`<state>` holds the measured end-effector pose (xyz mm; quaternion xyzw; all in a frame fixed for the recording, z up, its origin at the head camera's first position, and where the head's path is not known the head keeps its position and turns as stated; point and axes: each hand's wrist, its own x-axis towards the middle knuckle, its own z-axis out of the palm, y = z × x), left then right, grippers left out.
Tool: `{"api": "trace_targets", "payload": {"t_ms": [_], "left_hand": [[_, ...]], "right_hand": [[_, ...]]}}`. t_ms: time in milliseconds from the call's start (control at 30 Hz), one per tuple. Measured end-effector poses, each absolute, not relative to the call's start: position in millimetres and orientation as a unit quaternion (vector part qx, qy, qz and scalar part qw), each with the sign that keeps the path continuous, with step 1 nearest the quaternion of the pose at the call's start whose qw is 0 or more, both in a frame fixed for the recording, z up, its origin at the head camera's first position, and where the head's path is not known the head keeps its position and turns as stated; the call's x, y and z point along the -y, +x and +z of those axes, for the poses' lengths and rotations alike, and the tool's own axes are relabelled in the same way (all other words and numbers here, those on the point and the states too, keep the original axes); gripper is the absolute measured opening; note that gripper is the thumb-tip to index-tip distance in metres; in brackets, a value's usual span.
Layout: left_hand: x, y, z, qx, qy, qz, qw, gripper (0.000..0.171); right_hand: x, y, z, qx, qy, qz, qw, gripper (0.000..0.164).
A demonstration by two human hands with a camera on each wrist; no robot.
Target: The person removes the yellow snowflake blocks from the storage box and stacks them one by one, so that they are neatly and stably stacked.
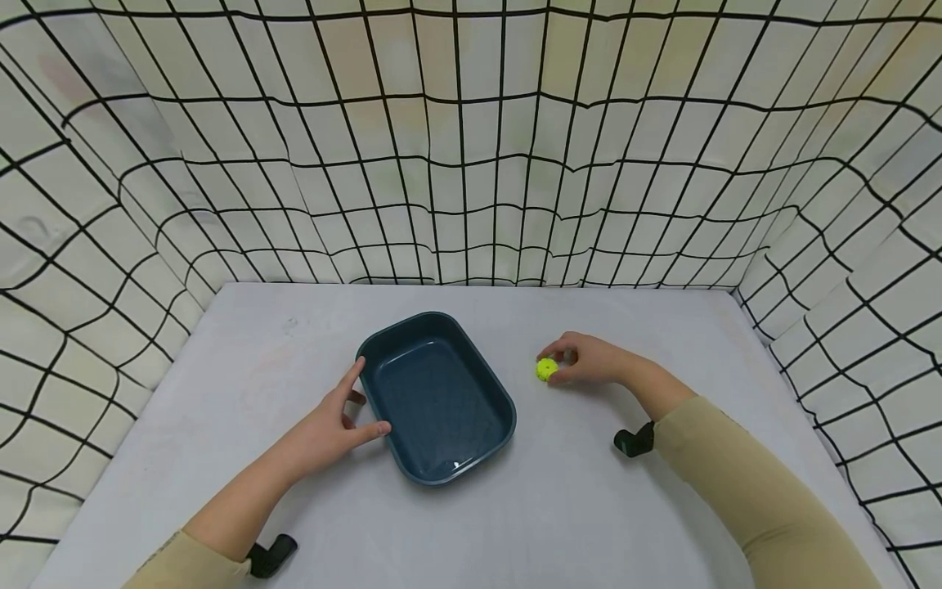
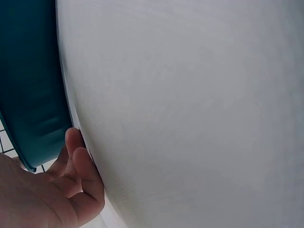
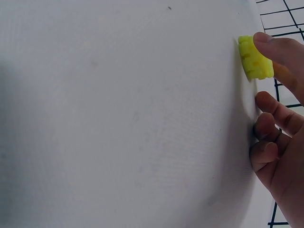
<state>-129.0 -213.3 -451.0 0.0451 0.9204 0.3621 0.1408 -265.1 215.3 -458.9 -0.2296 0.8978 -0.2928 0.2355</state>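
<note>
A deep dark-blue rectangular tray with rounded corners (image 1: 440, 393) sits at an angle on the white table, its inside bare. My left hand (image 1: 331, 429) is at the tray's left side, thumb and forefinger spread apart and touching its rim; the other fingers bend loosely below, as the left wrist view also shows. To the right of the tray, my right hand (image 1: 592, 360) pinches a small bright yellow round piece with a notched edge (image 3: 255, 58) between thumb and forefinger. That piece is at the table surface; its exact kind is unclear. The remaining right fingers curl near the cloth.
A white cloth-like surface covers the table (image 1: 574, 507). Black netting (image 1: 478, 164) over pale walls rises at the back and both sides. A small black device (image 1: 634, 442) is strapped at the right wrist, and another black device (image 1: 272, 556) at the left.
</note>
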Motion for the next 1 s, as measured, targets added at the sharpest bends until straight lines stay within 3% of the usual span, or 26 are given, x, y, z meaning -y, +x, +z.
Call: {"api": "trace_targets", "payload": {"t_ms": [733, 1000], "left_hand": [[216.9, -130.9, -451.2, -0.916, 0.05, 0.371, 0.144, 0.112], [219.6, -128.8, -448.8, -0.909, 0.04, 0.386, 0.153, 0.099]], "right_hand": [[-217.4, -268.1, -462.4, -0.896, -0.233, -0.302, 0.227, 0.056], [-222.8, -262.1, -462.7, -0.893, -0.228, -0.327, 0.21, 0.054]]}}
